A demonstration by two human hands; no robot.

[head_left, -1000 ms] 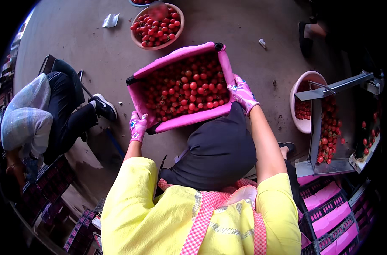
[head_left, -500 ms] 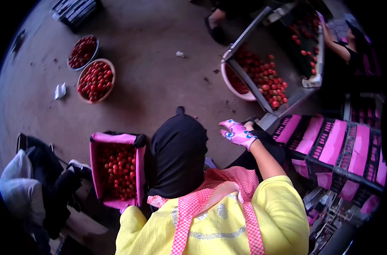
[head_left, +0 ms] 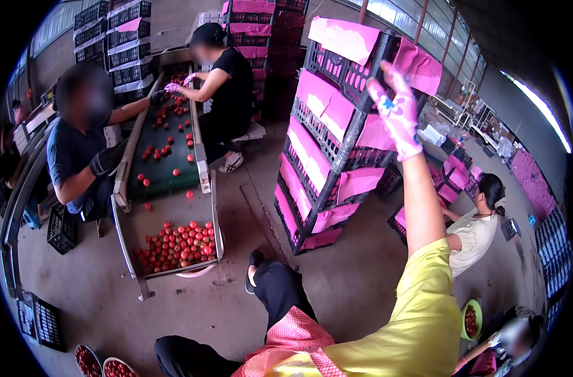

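Note:
My right hand (head_left: 394, 114), in a pink glove with a blue-and-white flower print, is raised at the end of a stretched-out arm. Its fingers are extended and apart, with nothing seen in them. Behind it in the view is the upper corner of a tall stack of black plastic crates (head_left: 343, 135) lined with pink paper (head_left: 324, 95). Whether the fingertips touch the top crate (head_left: 346, 53), I cannot tell. My left hand is out of view.
Left of the stack, a green conveyor belt (head_left: 160, 178) carries cherry tomatoes into a metal chute (head_left: 126, 235) holding a tomato pile (head_left: 179, 246). Two people work beside the belt. Tomato-filled tubs (head_left: 88, 361) stand at lower left. More people are at right, near a green basin (head_left: 478, 314).
My view has swung up and right, from the floor and a tomato crate to the conveyor and the crate stack. My right hand has risen from beside my knee to the stack's top.

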